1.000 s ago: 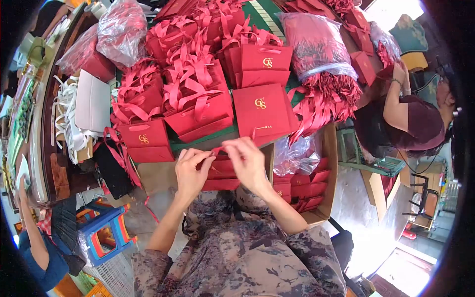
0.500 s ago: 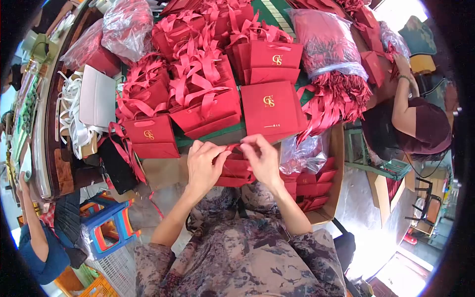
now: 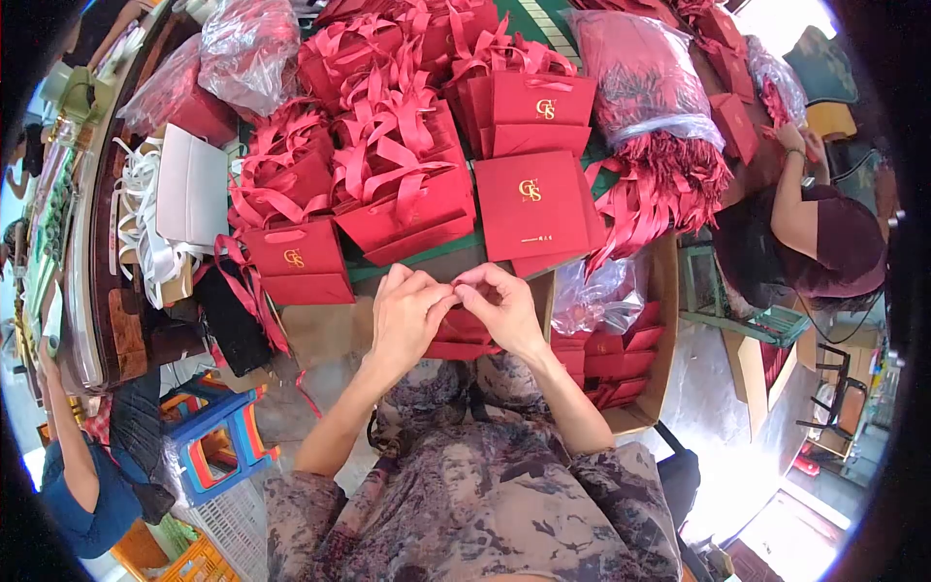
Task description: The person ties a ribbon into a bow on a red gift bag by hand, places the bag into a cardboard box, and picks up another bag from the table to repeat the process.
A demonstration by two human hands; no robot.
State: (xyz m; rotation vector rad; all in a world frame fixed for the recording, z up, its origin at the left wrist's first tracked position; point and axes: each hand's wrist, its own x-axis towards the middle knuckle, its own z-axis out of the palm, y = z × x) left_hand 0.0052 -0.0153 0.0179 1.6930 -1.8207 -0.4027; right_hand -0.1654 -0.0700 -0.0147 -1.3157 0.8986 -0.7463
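My left hand (image 3: 402, 312) and my right hand (image 3: 499, 308) meet fingertip to fingertip, both pinched on a red ribbon (image 3: 457, 287) that is mostly hidden by the fingers. Just below them, above my lap, is a red paper gift bag (image 3: 456, 344), partly covered by the hands. Flat red bags with a gold logo (image 3: 531, 209) lie on the table straight ahead. To the left of these stand rows of red bags with ribbon handles (image 3: 407, 209). A bundle of red ribbons (image 3: 669, 184) spills from a plastic wrapper.
A cardboard box (image 3: 659, 388) with red bags and a clear plastic bag (image 3: 601, 296) stands by my right arm. White bags with ribbons (image 3: 189, 189) lie at left. Blue stools (image 3: 218, 436) stand lower left. One person (image 3: 824, 238) works at right, another (image 3: 87, 485) at left.
My hands have drawn together, and the fingertips now touch where a stretch of red ribbon showed between them. The person at right has shifted their hands slightly.
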